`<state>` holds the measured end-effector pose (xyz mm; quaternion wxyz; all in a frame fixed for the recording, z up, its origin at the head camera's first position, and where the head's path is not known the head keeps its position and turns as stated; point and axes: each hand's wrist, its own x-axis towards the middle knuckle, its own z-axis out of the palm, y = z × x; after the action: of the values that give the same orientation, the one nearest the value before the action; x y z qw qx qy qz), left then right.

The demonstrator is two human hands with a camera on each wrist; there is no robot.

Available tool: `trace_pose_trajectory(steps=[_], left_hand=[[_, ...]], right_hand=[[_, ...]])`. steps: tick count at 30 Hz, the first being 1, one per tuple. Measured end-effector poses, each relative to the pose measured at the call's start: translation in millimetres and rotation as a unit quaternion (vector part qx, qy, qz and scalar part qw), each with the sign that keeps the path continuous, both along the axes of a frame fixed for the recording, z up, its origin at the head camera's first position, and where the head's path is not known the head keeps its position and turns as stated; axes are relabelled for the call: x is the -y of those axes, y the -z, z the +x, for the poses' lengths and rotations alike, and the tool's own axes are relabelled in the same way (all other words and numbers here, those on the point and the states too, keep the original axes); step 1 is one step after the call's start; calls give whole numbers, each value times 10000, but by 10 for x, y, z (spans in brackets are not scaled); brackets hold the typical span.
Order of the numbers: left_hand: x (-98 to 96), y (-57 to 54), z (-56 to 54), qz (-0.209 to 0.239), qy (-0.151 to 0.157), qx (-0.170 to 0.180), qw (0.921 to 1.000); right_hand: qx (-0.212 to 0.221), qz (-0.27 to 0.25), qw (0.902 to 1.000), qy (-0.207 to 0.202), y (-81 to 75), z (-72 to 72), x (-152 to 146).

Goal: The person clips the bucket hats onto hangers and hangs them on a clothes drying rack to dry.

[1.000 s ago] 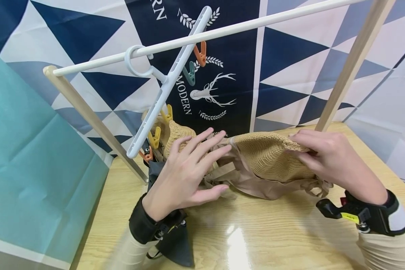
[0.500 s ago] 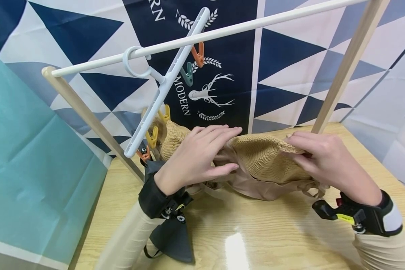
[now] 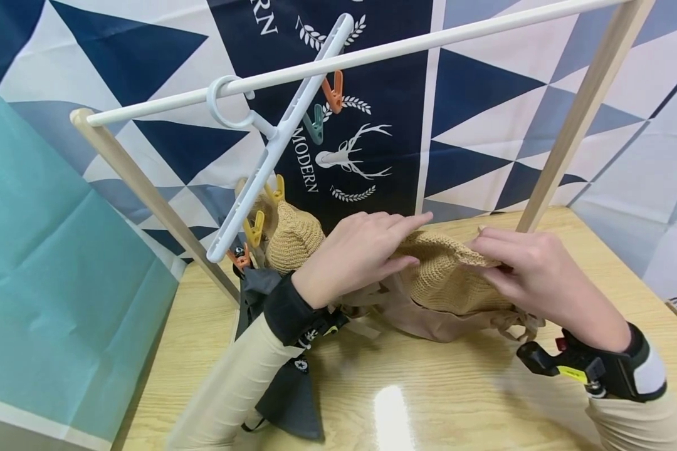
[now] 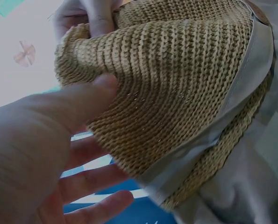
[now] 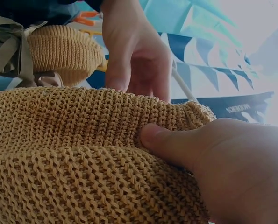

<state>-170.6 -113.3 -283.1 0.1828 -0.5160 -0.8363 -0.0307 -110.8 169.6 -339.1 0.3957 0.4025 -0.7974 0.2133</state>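
Observation:
A tan woven hat (image 3: 451,269), with beige cloth (image 3: 429,322) along its lower side and loose ties, is raised above the table. My right hand (image 3: 536,263) pinches its upper right edge between thumb and fingers; the right wrist view shows the thumb (image 5: 160,140) pressed on the weave. At the other end is my left hand (image 3: 367,250), its fingers extended and its thumb apart from them. In the left wrist view its thumb (image 4: 92,98) lies over the weave while the fingers (image 4: 94,179) reach past the hat's edge, partly hidden.
A white hanger (image 3: 279,138) hangs from a white rail (image 3: 395,56) on wooden posts. Yellow clips (image 3: 254,230) hold another tan woven piece (image 3: 296,238) at its left end. An orange clip (image 3: 334,91) and a green clip (image 3: 314,125) hang farther back. A dark grey item (image 3: 290,401) hangs below.
My left hand has moved right, from over the middle of the cloth to the hat's left part. The right hand keeps its pinch and has shifted slightly left and down.

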Motion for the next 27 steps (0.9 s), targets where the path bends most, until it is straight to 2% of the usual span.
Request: trace_pose_trajectory(steps=[5,10,18,22,27], left_hand=[[-68,61,-8,168,18,-191,9997],[-64,88,-14,351,-118,-489,9981],[-11,102,-24,601,-192,-378,9973],[5,105,-29,750,-126,-368,9964],[3,111,-17,727,-72,-319,9968]], right_hand=[[27,49,10000,-76,1,8,18],[29,111,9999,44,-11,30,-19],[196,-108,9993,288,-53,60,-84],[296,-303,9983,409,-85,88,-108],[333,-349,9981,390,-91,93,-95]])
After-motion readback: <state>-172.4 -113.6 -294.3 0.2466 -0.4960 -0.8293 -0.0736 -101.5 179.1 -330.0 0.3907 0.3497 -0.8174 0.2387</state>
